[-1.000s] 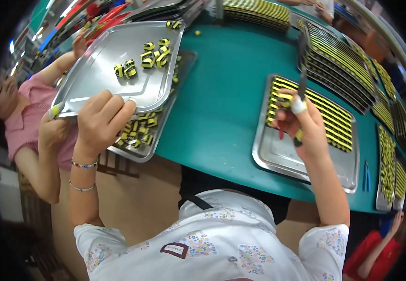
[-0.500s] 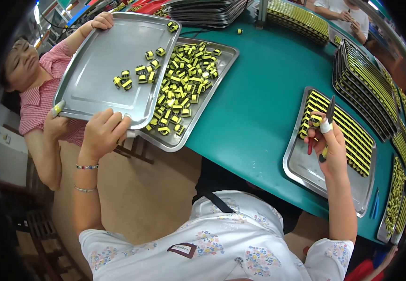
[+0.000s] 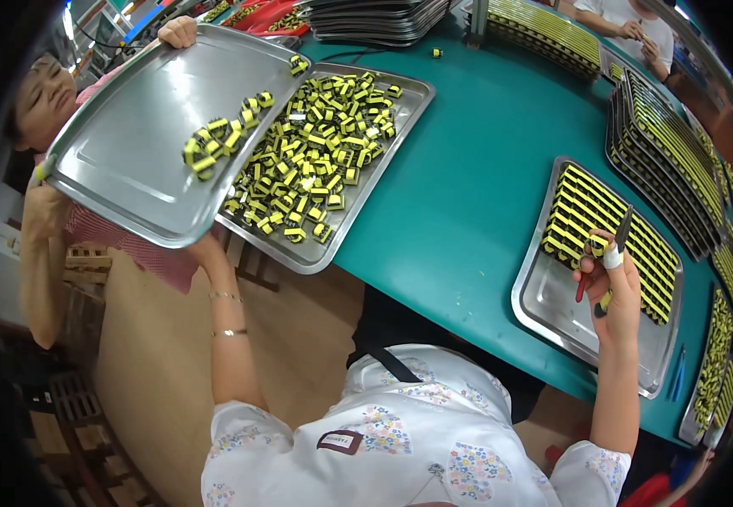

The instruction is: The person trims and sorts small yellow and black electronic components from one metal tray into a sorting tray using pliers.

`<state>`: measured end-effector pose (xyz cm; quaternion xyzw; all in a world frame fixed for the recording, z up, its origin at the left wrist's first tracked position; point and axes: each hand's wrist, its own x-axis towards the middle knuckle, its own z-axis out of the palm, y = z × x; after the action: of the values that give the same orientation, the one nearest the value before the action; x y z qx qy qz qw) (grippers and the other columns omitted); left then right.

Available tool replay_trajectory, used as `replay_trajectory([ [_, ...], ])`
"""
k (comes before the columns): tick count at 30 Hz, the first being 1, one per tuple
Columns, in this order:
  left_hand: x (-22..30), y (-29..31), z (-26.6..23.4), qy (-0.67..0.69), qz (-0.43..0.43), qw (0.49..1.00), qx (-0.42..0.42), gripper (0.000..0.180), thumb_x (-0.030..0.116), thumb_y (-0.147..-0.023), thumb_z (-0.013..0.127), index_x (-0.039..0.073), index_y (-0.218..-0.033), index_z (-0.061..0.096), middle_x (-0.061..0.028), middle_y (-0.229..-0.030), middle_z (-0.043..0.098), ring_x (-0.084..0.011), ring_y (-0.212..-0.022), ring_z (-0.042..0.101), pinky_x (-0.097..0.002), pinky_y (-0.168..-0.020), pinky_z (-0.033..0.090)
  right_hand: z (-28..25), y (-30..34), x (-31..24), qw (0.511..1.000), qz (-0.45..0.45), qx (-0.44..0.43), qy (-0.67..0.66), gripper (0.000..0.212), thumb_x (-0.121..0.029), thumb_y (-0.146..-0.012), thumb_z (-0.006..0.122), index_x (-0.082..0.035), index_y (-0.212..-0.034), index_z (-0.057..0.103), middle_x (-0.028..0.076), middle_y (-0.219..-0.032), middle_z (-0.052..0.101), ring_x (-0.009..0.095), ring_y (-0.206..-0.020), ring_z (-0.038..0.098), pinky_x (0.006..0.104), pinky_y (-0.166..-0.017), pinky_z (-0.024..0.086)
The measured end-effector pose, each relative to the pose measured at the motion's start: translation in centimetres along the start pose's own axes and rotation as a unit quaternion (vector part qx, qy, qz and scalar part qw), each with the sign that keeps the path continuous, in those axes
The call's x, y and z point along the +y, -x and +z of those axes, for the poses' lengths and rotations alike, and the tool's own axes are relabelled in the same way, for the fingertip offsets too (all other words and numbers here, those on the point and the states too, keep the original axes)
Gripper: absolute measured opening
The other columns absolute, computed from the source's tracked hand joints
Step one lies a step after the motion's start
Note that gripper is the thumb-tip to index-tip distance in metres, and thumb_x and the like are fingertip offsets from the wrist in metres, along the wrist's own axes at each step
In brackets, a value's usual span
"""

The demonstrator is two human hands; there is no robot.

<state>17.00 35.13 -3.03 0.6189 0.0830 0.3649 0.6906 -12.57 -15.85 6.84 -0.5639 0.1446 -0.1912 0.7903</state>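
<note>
A co-worker grips a tilted metal tray (image 3: 130,144) with one hand (image 3: 179,32) at its far edge and the other (image 3: 43,203) at its left corner. Several small yellow-and-black coil-like parts (image 3: 214,139) lie toward its lower right side, above a second tray (image 3: 418,106) heaped with such parts. My left hand (image 3: 204,248) is under the tilted tray's near edge, its fingers hidden. My right hand (image 3: 622,300) is closed on red-handled pliers (image 3: 625,230), with one yellow-and-black part (image 3: 597,245) at the fingertips, above a tray (image 3: 544,314) of parts in neat rows.
Stacked trays full of parts (image 3: 662,160) stand at the right, with more (image 3: 535,38) at the back. A pile of metal trays (image 3: 375,21) is at the far edge. A blue tool (image 3: 678,376) lies on the green table (image 3: 459,186). Another person (image 3: 637,34) sits across.
The tilted tray has moved left and down, and its parts have slid together. My left hand has gone from its near rim to underneath. My right hand has shifted slightly right and nearer.
</note>
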Motion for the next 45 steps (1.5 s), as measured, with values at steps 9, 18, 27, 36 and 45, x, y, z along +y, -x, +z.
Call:
replay_trajectory([
  [9, 0.5, -1.0, 3.4, 0.136, -0.129, 0.978, -0.093, 0.042, 0.020, -0.093, 0.052, 0.002, -0.130, 0.042, -0.0081, -0.121, 0.052, -0.0205, -0.106, 0.053, -0.0313, -0.088, 0.046, -1.3, 0.6, 0.8, 0.999, -0.012, 0.041, -0.012, 0.038, -0.027, -0.096, 0.050, 0.002, -0.120, 0.050, 0.006, -0.092, 0.052, 0.011, -0.077, 0.051, 0.0271, -0.066, 0.047],
  [18, 1.2, -1.0, 4.5, 0.182, -0.112, 0.975, -0.063, 0.039, 0.024, -0.097, 0.043, -0.001, -0.126, 0.043, -0.0128, -0.119, 0.054, -0.0251, -0.102, 0.056, -0.0327, -0.085, 0.048, 1.3, -1.1, -1.0, 0.999, -0.003, 0.029, 0.013, 0.038, -0.028, -0.097, 0.049, 0.001, -0.121, 0.050, 0.004, -0.093, 0.052, 0.010, -0.078, 0.052, 0.0267, -0.067, 0.047],
  [27, 4.7, 2.9, 1.7, -0.311, 0.115, 0.941, -0.059, 0.028, 0.007, -0.094, 0.040, -0.011, -0.113, 0.051, -0.0165, -0.107, 0.059, -0.0269, -0.098, 0.058, -0.0325, -0.087, 0.045, 16.2, -4.0, -0.4, 0.986, 0.049, -0.106, 0.119, 0.035, -0.030, -0.095, 0.050, -0.002, -0.116, 0.053, 0.003, -0.080, 0.053, 0.012, -0.069, 0.054, 0.0231, -0.056, 0.044],
  [36, 11.5, 9.9, 7.0, 0.178, 0.032, 0.982, 0.056, 0.032, 0.014, -0.098, 0.034, 0.000, -0.128, 0.037, -0.0162, -0.125, 0.048, -0.0242, -0.119, 0.047, -0.0400, -0.097, 0.042, 16.7, -2.1, -0.1, 0.979, 0.100, -0.121, 0.130, 0.037, -0.030, -0.092, 0.056, 0.000, -0.114, 0.052, 0.004, -0.083, 0.053, 0.012, -0.073, 0.053, 0.0262, -0.063, 0.047],
  [45, 9.7, 10.0, 7.6, 0.153, 0.051, 0.985, 0.055, 0.032, 0.017, -0.098, 0.038, -0.001, -0.125, 0.037, -0.0150, -0.126, 0.048, -0.0229, -0.116, 0.049, -0.0386, -0.096, 0.043, 11.7, -0.4, -1.4, 0.992, 0.063, -0.053, 0.099, 0.036, -0.027, -0.093, 0.055, 0.001, -0.115, 0.052, 0.003, -0.084, 0.053, 0.010, -0.074, 0.052, 0.0271, -0.065, 0.047],
])
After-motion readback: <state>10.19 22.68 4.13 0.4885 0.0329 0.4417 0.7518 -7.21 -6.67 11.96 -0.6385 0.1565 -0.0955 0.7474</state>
